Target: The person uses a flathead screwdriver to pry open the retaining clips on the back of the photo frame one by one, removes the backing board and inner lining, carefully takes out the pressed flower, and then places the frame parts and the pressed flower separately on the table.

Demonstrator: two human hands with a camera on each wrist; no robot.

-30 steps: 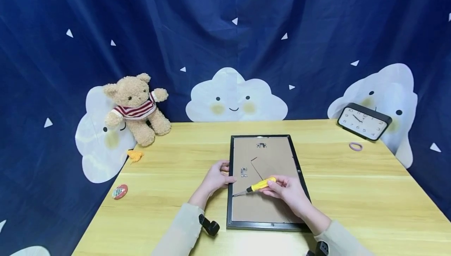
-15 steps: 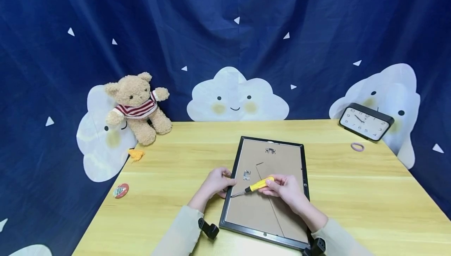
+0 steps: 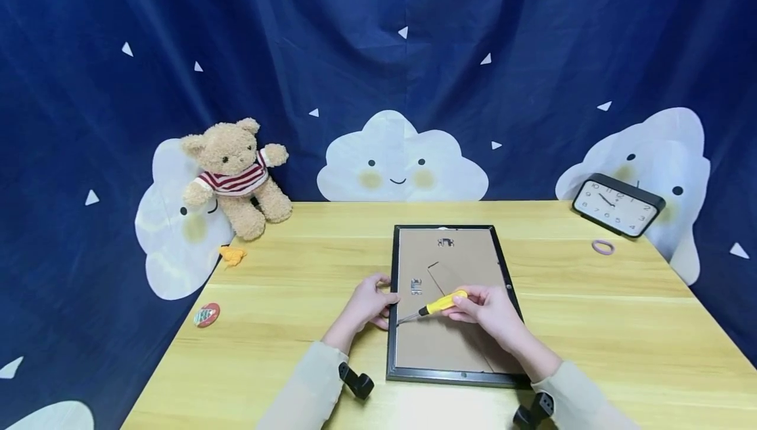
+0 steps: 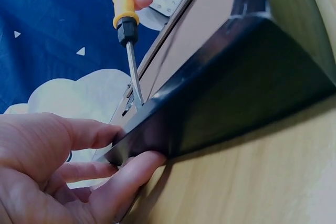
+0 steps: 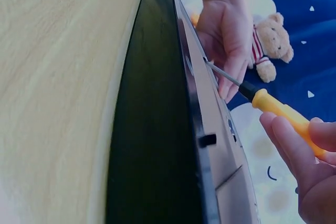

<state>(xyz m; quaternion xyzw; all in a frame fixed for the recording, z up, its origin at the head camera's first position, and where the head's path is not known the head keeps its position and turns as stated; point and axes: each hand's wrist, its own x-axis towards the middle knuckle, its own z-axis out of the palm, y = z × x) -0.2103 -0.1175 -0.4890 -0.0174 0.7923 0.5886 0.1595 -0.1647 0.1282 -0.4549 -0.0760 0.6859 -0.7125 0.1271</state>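
Observation:
A picture frame (image 3: 440, 374) with a black rim lies back side up on the table, its brown backing board (image 3: 437, 351) facing upward. My left hand (image 3: 368, 302) grips the frame's left edge, thumb over the rim and fingers against the outer side. In my right hand (image 3: 491, 315) is a yellow-handled screwdriver (image 3: 440, 303), held between thumb and fingers. Its metal tip meets the inner left edge of the frame, close to my left hand, also visible in the left wrist view. Two metal hangers (image 3: 416, 286) and a slit-like flap outline show on the backing.
A teddy bear (image 3: 236, 180) sits at the back left, near an orange item (image 3: 232, 256) and a round red badge (image 3: 206, 315). A clock (image 3: 618, 205) and a purple ring (image 3: 603, 247) are at the back right of the wooden table (image 3: 621, 325). A patterned blue curtain hangs behind.
The frame turned askew half a second ago and is now nearly straight again. The screwdriver stays at its left edge, and both hands keep their hold.

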